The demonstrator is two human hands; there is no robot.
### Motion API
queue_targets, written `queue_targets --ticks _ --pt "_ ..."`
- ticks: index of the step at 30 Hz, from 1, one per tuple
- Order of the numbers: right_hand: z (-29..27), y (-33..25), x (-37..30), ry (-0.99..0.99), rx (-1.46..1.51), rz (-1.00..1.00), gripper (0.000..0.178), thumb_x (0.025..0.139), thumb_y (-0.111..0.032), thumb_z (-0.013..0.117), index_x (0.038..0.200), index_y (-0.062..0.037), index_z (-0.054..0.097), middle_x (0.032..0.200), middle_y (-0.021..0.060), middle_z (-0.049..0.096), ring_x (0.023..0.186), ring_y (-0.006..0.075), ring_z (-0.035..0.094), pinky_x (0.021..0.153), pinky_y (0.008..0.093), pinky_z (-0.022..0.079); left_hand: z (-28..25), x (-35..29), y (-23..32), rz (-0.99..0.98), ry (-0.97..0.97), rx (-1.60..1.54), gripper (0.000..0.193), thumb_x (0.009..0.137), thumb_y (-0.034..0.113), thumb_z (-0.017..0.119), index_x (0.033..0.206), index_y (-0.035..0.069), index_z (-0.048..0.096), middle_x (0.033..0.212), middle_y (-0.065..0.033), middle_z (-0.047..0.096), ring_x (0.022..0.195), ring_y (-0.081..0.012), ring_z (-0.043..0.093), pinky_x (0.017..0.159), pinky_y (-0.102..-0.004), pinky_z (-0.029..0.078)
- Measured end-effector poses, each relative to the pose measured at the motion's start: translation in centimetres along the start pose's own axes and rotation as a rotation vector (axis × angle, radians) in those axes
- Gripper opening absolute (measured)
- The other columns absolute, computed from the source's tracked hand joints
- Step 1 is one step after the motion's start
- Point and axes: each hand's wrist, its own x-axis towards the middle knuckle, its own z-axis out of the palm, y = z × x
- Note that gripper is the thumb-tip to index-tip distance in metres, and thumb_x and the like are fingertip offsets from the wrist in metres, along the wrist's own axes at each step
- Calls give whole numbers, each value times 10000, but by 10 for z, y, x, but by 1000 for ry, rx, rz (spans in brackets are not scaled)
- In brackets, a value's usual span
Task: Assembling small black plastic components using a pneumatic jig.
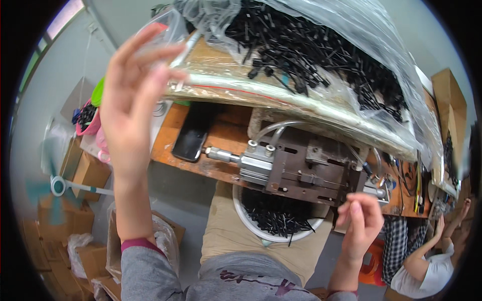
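1. At 9 o'clock, a fan [57, 185] with blurred teal blades stands near a stack of cartons [75, 215].
2. The left hand [131, 103] is at 10 o'clock, raised on a nearly upright forearm that comes in from 7 o'clock in a grey sleeve [148, 271]. Its fingers, a little blurred, bend toward 1 to 3 o'clock; thumb and fingers stand apart, with nothing visible between them.
3. Between 9 and 10 o'clock, just beyond that wrist, a black phone [192, 135] lies on the wooden bench [163, 145].
4. At 5 o'clock, a white basin [246, 223] sits at the person's lap, with black parts [273, 218] heaped inside.
5. Between 3 and 4 o'clock, the machine [296, 168] rests on the bench, its silver cylinder toward 9 and clear tubes arching above.
6. At 1 o'clock, a larger black heap [311, 47] spreads over a film-wrapped tray [301, 103].
7. The right hand [362, 218] is at 4 o'clock, in front of the machine's right end, fingers curled toward 10. Thumb and fingertips are drawn close; I cannot tell whether they meet, pinch a part or touch the machine.
8. Farther out at 4 o'clock, a co-worker [427, 273] in a white top reaches toward 1.
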Motion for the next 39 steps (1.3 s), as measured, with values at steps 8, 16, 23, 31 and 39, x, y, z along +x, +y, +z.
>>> queue_targets --ticks 8,16,23,31,39 --pt "52 -33 139 -69 -565 -656 155 828 -78 688 957 2 661 876 82 665 753 142 594 674 268 479 45 -87 19 183 -484 -166 416 766 19 716 1163 7 591 940 -117 726 680 -182 680 615 -281 517" --pt "115 -10 233 -328 -1150 -386 611 691 -356 728 1104 57 550 1130 225 615 1078 345 599 916 427 494 65 -130 23 88 -516 -236 404 725 9 727 1118 12 635 914 -92 731 628 -180 672 539 -250 506" --pt "114 -18 243 -464 -1416 -238 433 783 -176 567 1164 29 539 1121 232 633 1079 351 612 915 437 501 61 -150 18 14 -537 -239 419 734 -16 734 1136 3 617 899 -93 730 647 -188 687 554 -261 523" --pt "57 -33 247 -615 -1425 -249 540 819 -212 622 1299 4 500 1195 201 601 1135 334 563 987 408 435 69 -161 14 -11 -446 -275 354 742 -59 691 1088 -4 643 813 -75 733 590 -153 670 528 -223 493" --pt "61 -29 235 -516 -1551 -984 221 738 -118 713 933 -31 657 964 69 574 1012 273 568 846 401 483 79 -159 29 -151 -453 -531 328 861 72 650 1154 -68 606 957 -177 716 715 -200 694 613 -251 533"
